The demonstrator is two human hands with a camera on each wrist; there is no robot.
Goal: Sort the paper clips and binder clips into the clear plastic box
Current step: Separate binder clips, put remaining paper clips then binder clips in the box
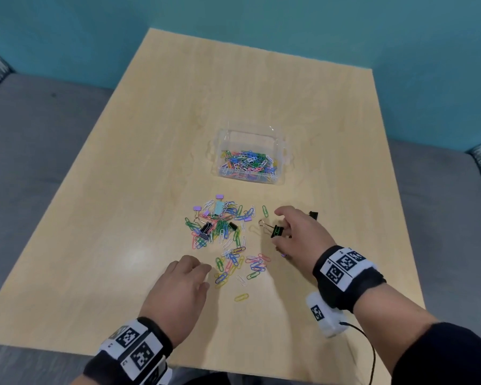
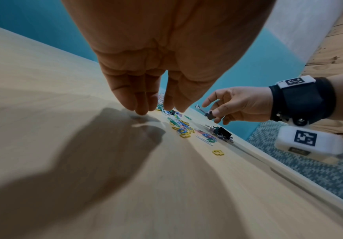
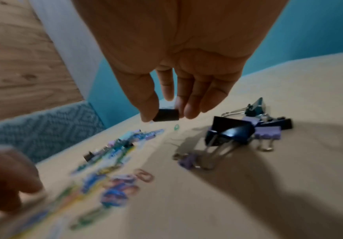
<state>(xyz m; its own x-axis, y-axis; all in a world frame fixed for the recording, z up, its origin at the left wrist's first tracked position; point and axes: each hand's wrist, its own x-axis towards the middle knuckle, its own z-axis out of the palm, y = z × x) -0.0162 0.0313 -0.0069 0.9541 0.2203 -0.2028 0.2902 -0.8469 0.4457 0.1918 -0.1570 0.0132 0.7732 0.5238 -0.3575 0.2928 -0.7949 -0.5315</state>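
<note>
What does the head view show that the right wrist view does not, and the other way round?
Only the head view shows the clear plastic box with paper clips inside, beyond the loose pile. Only the right wrist view shows a cluster of black and purple binder clips lying beside the right hand. Both show that hand pinching a black binder clip above the table, and the left hand by the pile.

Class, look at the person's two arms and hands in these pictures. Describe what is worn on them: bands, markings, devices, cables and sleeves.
Both hands are bare. Each wrist carries a black wristband fitted with white blocks printed with black square marker codes; the left wristband matches. A white camera unit with its own marker hangs below the right wrist, trailing a thin black cable. A dark sleeve covers the right forearm.
</note>
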